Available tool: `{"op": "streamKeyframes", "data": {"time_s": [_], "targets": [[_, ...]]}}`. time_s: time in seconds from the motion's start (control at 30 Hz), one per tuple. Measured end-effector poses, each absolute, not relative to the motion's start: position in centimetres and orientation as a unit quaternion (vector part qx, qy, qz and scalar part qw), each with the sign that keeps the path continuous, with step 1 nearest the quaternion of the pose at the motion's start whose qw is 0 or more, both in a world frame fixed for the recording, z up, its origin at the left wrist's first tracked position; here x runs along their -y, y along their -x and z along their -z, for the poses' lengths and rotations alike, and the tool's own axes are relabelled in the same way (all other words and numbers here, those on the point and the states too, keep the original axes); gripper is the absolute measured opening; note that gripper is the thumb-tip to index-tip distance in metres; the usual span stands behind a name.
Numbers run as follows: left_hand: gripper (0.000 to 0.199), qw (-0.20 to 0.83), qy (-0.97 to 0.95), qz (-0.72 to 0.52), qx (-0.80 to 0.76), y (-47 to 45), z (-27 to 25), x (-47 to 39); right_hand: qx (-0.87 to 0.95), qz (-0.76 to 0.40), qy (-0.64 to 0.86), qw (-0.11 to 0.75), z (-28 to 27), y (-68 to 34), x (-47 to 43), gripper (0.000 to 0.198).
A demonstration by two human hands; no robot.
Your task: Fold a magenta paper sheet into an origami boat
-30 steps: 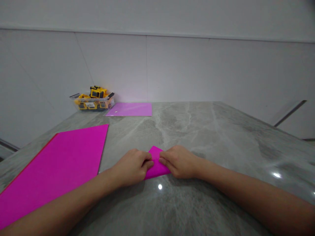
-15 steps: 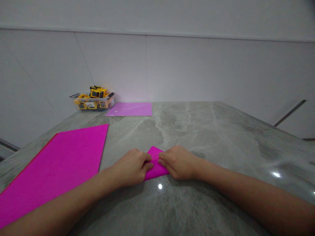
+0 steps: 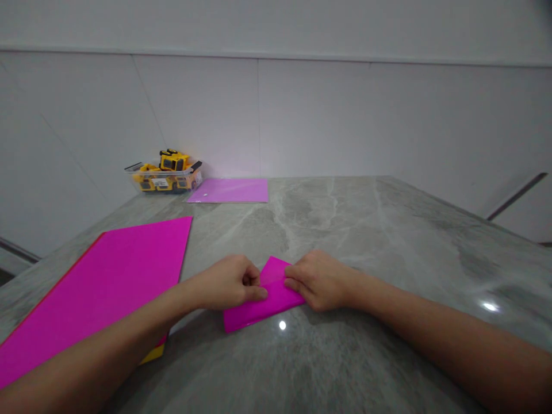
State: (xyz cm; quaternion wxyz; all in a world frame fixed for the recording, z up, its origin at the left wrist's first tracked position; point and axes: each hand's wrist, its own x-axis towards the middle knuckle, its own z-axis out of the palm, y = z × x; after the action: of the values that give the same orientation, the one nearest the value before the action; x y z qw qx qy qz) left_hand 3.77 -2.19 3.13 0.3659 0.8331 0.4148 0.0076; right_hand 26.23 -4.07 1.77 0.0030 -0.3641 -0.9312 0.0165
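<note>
A folded piece of bright pink paper lies on the table in front of me, its pointed corner facing away. My left hand is at its left side, fingers curled in and thumb resting on the paper. On the right side, my right hand pinches the paper's edge between thumb and fingers. Parts of the paper under both hands are hidden. Below my left wrist, a larger stack of pink sheets lies flat, with a red edge on its left and a bit of yellow at the near corner.
A clear plastic box holding yellow toy construction vehicles stands at the back left. Beside it lies a pale purple pack of sheets. The grey marbled table reaches back to a white wall.
My left hand has shifted slightly left and up, its thumb now apart from the curled fingers. More of the folded paper's lower left end shows. My right hand still holds its side.
</note>
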Motion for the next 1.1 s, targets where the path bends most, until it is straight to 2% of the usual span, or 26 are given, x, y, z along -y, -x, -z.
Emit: {"op": "streamKeyframes", "data": {"time_s": [0.47,0.57,0.77,0.93,1.1], "targets": [[0.030,0.281,-0.859,0.047,-0.425,-4.2,-3.7,3.4,0.934,-0.011,0.356,-0.029,-2.1,-26.1,4.2,0.027],[0.031,0.285,-0.851,0.020,-0.440,-4.3,-3.6,3.1,0.926,0.003,0.378,-0.018,-1.9,-26.3,4.0,0.027],[0.026,0.217,-0.822,-0.093,-0.518,-4.3,-3.2,2.3,0.873,0.054,0.485,0.019,-1.3,-26.7,3.2,0.025],[0.029,0.238,-0.823,-0.087,-0.509,-4.2,-3.0,2.1,0.888,0.029,0.450,0.087,-1.0,-26.5,3.4,0.022],[0.030,0.235,-0.827,-0.059,-0.508,-4.1,-3.3,2.2,0.892,0.013,0.442,0.096,-0.8,-26.4,3.7,0.025]]}}
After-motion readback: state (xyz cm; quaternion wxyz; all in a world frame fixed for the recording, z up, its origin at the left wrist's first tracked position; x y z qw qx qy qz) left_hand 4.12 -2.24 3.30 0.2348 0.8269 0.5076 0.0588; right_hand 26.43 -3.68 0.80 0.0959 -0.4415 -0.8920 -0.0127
